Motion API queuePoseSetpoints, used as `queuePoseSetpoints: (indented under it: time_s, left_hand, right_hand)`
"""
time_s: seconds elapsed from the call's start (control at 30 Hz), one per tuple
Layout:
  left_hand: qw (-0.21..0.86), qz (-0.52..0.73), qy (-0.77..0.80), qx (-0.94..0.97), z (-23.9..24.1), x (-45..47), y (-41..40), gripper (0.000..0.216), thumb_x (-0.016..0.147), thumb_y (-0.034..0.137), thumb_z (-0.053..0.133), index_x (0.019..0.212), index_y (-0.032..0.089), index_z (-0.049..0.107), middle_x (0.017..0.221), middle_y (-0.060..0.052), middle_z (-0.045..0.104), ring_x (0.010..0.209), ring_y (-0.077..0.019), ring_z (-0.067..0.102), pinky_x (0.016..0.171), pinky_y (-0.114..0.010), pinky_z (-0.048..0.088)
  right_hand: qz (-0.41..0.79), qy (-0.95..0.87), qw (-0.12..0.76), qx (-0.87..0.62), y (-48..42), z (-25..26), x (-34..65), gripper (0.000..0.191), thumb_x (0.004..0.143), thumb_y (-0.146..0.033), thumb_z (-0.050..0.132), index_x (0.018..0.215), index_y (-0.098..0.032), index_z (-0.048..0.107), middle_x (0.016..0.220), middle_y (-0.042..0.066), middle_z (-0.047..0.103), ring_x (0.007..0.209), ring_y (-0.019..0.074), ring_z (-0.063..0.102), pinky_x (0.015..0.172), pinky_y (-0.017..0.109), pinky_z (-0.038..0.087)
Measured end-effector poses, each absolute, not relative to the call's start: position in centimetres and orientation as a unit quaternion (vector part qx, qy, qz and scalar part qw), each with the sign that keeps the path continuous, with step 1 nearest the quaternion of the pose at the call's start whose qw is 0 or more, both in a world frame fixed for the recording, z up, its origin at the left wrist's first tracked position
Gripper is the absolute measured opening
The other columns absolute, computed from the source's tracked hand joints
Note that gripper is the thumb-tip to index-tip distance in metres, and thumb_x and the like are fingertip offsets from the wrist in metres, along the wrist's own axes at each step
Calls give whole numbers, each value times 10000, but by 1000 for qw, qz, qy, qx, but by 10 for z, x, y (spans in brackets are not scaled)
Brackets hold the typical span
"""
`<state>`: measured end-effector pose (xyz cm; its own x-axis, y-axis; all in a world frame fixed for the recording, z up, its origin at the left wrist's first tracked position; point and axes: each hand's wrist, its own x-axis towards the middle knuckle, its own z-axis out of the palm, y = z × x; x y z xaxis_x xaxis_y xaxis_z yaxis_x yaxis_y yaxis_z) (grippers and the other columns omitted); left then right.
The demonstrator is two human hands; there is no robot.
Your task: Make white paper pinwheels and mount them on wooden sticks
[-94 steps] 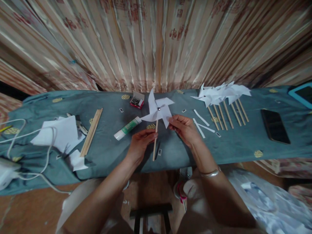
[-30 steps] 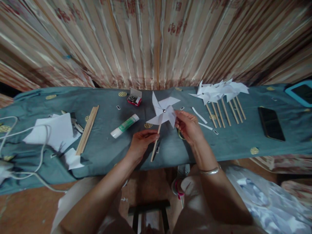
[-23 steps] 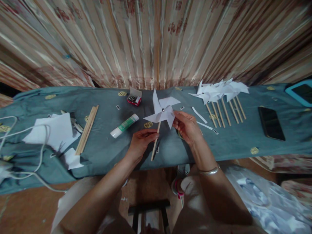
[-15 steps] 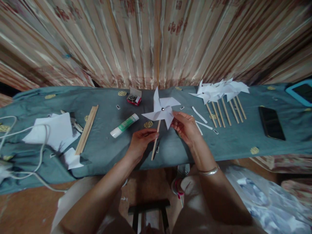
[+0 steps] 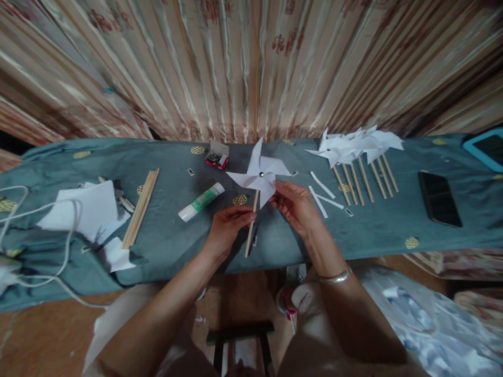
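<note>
A white paper pinwheel (image 5: 259, 173) with a metal pin at its hub stands on a thin wooden stick (image 5: 251, 225). My left hand (image 5: 228, 230) is closed round the stick, pinching it below the paper. My right hand (image 5: 296, 204) is at the pinwheel's lower right blade, with fingertips pinched on its edge. Both hands hover over the teal cloth (image 5: 176, 235) near the table's front edge.
Several finished pinwheels (image 5: 356, 152) lie at the back right beside loose paper strips (image 5: 320, 191). A glue stick (image 5: 201, 201), a box of pins (image 5: 216, 156), spare sticks (image 5: 141, 208), paper sheets (image 5: 86, 209), a white cable (image 5: 23, 209) and a dark phone (image 5: 439, 199) lie around.
The pinwheel's blades have turned under my right fingertips, and my right hand has shifted slightly left and down along the blade. My left hand keeps its hold on the stick.
</note>
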<state>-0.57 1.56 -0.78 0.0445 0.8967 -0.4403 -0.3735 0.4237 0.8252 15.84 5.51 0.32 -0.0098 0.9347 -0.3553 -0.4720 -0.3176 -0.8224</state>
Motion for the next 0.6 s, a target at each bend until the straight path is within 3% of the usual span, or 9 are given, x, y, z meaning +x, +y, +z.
queuePoseSetpoints:
  time_s: [0.37, 0.6]
  left_hand:
    - [670, 475, 510, 256, -7, -6, 16, 386, 449, 363, 956, 708, 156, 759, 727, -35, 732, 680, -139, 646, 712, -290, 511]
    - [671, 479, 512, 242, -5, -7, 18, 355, 440, 328, 949, 689, 152, 767, 703, -26, 728, 667, -115, 633, 691, -249, 490]
  right_hand:
    - [672, -254, 518, -464, 53, 4, 153, 386, 424, -427, 965, 651, -200, 752, 589, -29, 703, 534, 64, 636, 490, 130, 513]
    - [682, -286, 473, -480, 51, 2, 155, 431, 520, -550, 910, 685, -185, 751, 691, 24, 759, 565, 78, 652, 513, 154, 503]
